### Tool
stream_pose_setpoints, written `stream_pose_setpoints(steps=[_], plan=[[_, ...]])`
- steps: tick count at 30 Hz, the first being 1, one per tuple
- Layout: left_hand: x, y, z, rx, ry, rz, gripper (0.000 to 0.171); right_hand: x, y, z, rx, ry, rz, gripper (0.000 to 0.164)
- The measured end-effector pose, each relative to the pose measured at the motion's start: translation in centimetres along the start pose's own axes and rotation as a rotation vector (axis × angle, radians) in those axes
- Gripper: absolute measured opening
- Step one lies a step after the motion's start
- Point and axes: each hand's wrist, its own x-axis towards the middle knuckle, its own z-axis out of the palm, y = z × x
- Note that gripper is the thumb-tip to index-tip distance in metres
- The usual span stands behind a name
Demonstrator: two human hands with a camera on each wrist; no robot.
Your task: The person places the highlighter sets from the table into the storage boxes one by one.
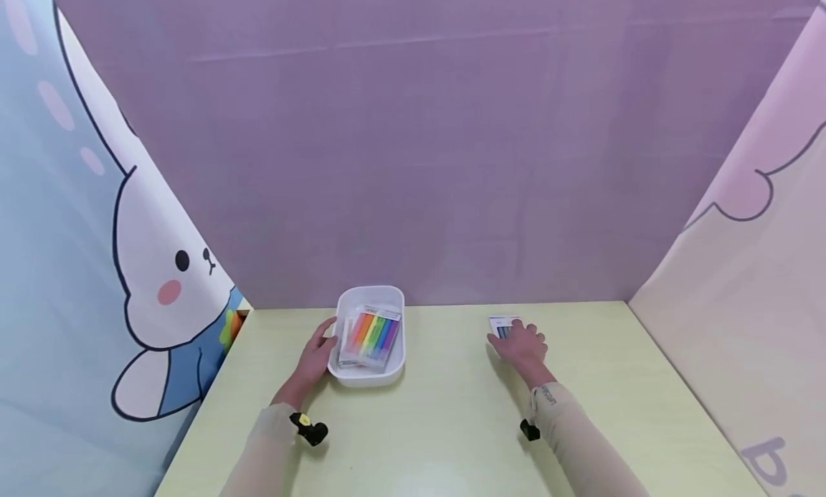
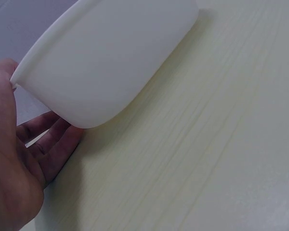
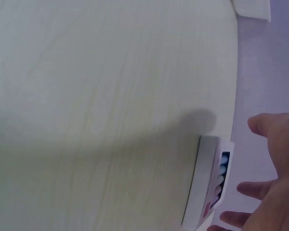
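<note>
A white plastic tub (image 1: 399,353) stands on the table, left of the middle. My left hand (image 1: 316,353) holds its left side; in the left wrist view the thumb is at the rim and the other fingers lie against the lower wall (image 2: 106,62). Inside the tub lies a clear pack of rainbow-coloured pens (image 1: 371,335), on top of another pack that is mostly hidden. To the right, my right hand (image 1: 521,345) hovers over a small white box of pens (image 1: 497,323). Pastel pen ends show through the window of this box (image 3: 207,187), and the spread fingers stand apart from it.
The pale wood-grain table (image 1: 445,425) ends at a purple cloth backdrop (image 1: 439,196). Printed cloths stand at both sides, one with a rabbit (image 1: 168,282). A small black camera (image 1: 311,431) hangs at the left wrist, another (image 1: 530,430) at the right.
</note>
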Motion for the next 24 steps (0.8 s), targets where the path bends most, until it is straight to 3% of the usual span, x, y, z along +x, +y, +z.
stream_pose_setpoints(steps=[13,24], plan=[[-0.1,0.0,0.1,0.011,0.009,-0.002,0.046,0.1,0.8,0.7,0.001,-0.011,0.041,0.099],[-0.2,-0.3,0.2,0.017,0.014,0.006,0.046,-0.4,1.3,1.6,0.031,-0.008,0.056,0.091]])
